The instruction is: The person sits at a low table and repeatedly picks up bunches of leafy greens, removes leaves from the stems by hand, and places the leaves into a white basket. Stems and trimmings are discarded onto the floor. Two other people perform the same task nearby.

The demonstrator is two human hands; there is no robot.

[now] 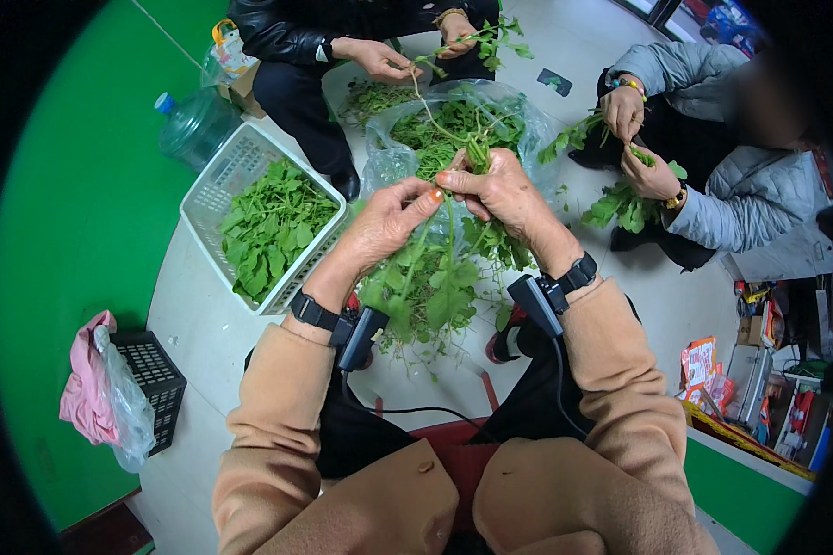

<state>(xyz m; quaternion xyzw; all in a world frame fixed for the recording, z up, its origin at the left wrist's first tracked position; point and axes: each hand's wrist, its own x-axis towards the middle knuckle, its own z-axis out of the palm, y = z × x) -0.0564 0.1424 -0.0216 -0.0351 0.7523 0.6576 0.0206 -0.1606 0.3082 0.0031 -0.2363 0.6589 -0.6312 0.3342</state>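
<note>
My left hand (389, 220) pinches a leafy green stem (450, 225) between thumb and fingertip, close against the right hand. Bunched green stems (479, 156) stick up out of my right hand (510, 191), whose thumb meets the left fingertips. Broad leaves (451, 277) hang below both hands. Beyond them lies a clear plastic bag (541, 132) full of leafy greens (451, 114). A pile of stems and trimmings (423, 340) is on the floor between my feet, partly hidden by the hanging leaves.
Left of my hands stands a white plastic basket (205, 173) holding picked leaves (278, 229). A water jug (198, 132) and a black crate (156, 374) with bags sit farther left. Two people handle greens nearby: one person's hand (375, 59) ahead, another's (645, 170) at right.
</note>
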